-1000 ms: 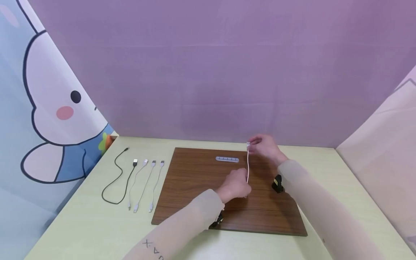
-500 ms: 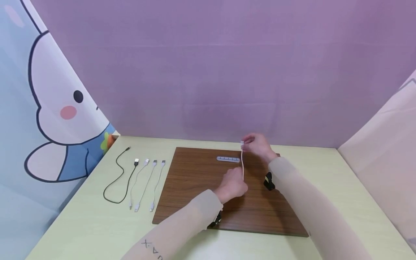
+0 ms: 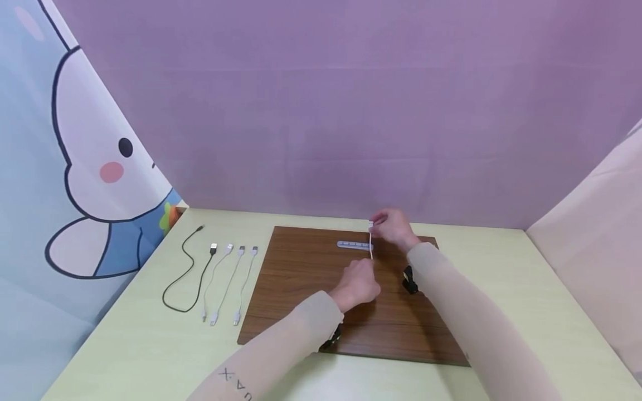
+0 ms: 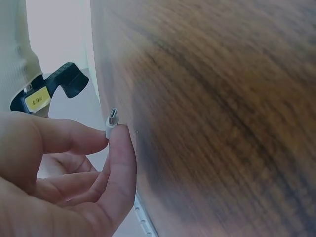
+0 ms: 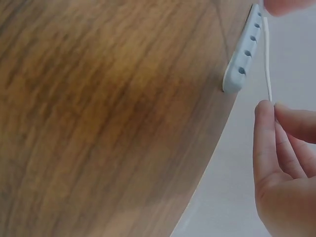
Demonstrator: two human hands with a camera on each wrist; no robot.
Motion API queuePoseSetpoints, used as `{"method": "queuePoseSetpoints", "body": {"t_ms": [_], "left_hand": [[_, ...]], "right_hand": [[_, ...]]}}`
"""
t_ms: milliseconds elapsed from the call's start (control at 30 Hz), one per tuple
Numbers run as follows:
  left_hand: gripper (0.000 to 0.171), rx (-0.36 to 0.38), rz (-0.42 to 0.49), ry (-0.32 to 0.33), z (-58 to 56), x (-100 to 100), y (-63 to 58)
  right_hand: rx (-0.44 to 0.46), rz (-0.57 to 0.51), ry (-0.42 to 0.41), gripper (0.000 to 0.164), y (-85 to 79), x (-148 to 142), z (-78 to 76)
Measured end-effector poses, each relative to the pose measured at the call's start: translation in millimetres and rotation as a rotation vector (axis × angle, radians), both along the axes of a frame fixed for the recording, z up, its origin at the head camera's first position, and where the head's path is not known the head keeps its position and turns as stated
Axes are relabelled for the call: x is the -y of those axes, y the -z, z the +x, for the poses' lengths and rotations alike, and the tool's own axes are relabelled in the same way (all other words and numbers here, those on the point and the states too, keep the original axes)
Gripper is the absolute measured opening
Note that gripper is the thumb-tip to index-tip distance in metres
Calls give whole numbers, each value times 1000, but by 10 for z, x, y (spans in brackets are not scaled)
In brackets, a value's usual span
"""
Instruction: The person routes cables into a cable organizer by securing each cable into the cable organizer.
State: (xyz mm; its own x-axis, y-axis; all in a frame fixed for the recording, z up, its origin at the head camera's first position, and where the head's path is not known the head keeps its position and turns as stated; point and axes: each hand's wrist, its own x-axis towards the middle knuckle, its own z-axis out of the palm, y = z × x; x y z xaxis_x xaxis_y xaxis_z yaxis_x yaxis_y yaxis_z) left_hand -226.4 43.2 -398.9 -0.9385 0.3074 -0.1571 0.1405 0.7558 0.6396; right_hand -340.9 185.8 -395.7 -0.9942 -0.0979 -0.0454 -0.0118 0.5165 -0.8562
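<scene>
A white USB cable runs between both hands above the brown wooden board. My left hand pinches its small USB-C plug between thumb and forefinger, the metal tip sticking out. Farther back, my right hand pinches the cable by its USB-A plug, near the board's far edge. In the right wrist view the white cord stretches straight up from the right fingertips. A pale blue cable clip strip with several slots lies on the board; the cable overlaps its right end in the head view.
Left of the board on the pale table lie a black USB cable and three white ones, including a white cable, side by side. A purple cloth hangs behind, with cloths at both sides.
Both hands have shifted the white cable left, from right of the clip strip to over its right end. The right hand moved farther than the left. The view has turned slightly left.
</scene>
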Motion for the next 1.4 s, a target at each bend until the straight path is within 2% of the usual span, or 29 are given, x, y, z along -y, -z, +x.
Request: {"method": "queuePoseSetpoints", "body": {"t_ms": [133, 333, 400, 567, 733, 933, 1033, 1200, 1300, 1400], "left_hand": [[56, 49, 23, -14, -19, 19, 7], [59, 77, 38, -23, -23, 41, 8], [55, 83, 39, -23, -19, 49, 3], [31, 114, 45, -26, -25, 67, -4], [29, 169, 52, -37, -57, 61, 30], [13, 182, 53, -14, -50, 65, 25], [17, 207, 78, -20, -35, 75, 17], [33, 232, 113, -42, -5, 90, 15], [40, 221, 112, -47, 8, 88, 31], [39, 196, 101, -45, 17, 78, 62]], "right_hand": [[-7, 57, 11, 30, 49, 14, -18], [-41, 114, 2, 24, 123, 51, -30], [-50, 126, -2, 22, 140, 64, -26], [-36, 152, 5, 21, 172, 99, -16], [-34, 169, 0, 20, 179, 105, -12], [-52, 200, -12, 19, 210, 101, -16], [-46, 219, -21, 19, 223, 106, -6], [-43, 255, -30, 20, 250, 102, -7], [-44, 271, -37, 21, 262, 90, -22], [-40, 282, -56, 23, 263, 75, -36]]}}
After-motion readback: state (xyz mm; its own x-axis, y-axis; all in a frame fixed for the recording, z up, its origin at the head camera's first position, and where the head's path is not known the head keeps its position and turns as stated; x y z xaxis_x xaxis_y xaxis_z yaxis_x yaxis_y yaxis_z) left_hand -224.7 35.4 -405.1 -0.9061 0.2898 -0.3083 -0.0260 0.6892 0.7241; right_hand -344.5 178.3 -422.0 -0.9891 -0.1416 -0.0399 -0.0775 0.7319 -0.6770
